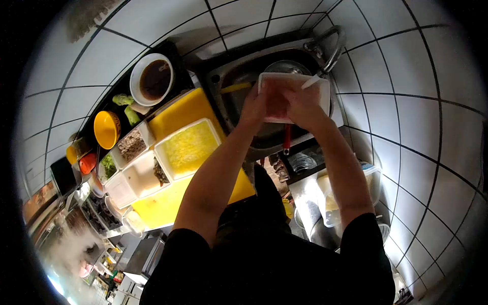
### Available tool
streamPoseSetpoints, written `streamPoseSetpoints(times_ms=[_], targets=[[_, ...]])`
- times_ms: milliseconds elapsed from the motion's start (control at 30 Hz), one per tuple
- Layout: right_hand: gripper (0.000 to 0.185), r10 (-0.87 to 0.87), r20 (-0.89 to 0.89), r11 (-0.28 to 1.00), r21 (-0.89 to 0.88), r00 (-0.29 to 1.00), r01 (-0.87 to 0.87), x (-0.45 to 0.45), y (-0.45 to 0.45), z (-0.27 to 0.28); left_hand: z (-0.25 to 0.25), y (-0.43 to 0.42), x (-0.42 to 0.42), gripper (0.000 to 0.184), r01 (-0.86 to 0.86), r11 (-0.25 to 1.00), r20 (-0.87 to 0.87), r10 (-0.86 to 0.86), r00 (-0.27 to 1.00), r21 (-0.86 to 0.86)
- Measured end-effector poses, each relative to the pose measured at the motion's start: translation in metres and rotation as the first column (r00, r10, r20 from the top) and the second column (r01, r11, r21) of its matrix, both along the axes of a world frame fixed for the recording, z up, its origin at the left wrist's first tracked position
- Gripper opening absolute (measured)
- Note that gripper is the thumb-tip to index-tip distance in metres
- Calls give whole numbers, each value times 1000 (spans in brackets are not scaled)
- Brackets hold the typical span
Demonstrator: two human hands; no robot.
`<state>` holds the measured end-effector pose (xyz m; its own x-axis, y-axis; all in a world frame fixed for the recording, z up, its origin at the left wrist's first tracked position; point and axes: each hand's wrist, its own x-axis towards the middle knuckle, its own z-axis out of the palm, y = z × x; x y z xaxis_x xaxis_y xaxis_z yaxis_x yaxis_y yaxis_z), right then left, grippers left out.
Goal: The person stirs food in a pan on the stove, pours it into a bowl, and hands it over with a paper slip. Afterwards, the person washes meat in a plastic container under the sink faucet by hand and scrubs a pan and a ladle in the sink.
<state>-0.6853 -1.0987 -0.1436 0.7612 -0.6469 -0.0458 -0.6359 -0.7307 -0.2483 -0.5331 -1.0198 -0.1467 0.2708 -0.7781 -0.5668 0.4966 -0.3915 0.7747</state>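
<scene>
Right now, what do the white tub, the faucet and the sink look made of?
White tub: probably smooth plastic, from its thin, pale rim.
Faucet: likely polished metal, given its bright reflections.
Sink: perhaps stainless steel, greyish with dull highlights; shadow leaves it open.

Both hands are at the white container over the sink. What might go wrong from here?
Tipping: the left hand and right hand are at the white container, its support hidden; uneven pressure might spill its reddish contents into the sink.
Splashing: the pale streak below the faucet looks like running water.
Snagging: the red handle beside the container could get knocked.
</scene>
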Motion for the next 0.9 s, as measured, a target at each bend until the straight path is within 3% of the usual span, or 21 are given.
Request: streamPoseSetpoints(times_ms=[100,300,400,467,500,567,600,667,800,900], targets=[[36,-87,-347,964,206,934,167,6,-10,36,-23,1,1,63,-38,999,-10,38,999,16],[35,-49,-154,934,343,987,100,11,-2,12,-8,-3,-1,65,31,998,159,-39,986,53],[40,-123,67,988,105,990,116,18,7,27,-19,-3,-6,65,42,998,203,-52,978,50],[38,64,-88,998,2,994,-64,25,11,34,-1,-2,-8,63,85,989,251,-113,961,121],[38,149,-173,987,-40,974,-158,26,11,36,-8,-3,-8,62,73,994,137,-83,987,78],[35,122,-15,969,218,992,-116,24,11,25,-28,-4,-5,60,27,1000,-95,-27,995,1],[35,92,62,932,347,994,-108,22,13,17,-16,-4,-3,60,35,999,-64,-33,997,30],[36,122,37,905,406,992,-127,14,19,-6,21,-5,2,59,48,995,-1,-48,999,89],[36,261,0,828,515,965,-224,4,16,16,-5,-4,6,59,117,992,21,-118,993,54],[33,185,-153,893,439,971,-101,-7,5,36,-8,-6,3,58,52,993,118,-65,991,107]])
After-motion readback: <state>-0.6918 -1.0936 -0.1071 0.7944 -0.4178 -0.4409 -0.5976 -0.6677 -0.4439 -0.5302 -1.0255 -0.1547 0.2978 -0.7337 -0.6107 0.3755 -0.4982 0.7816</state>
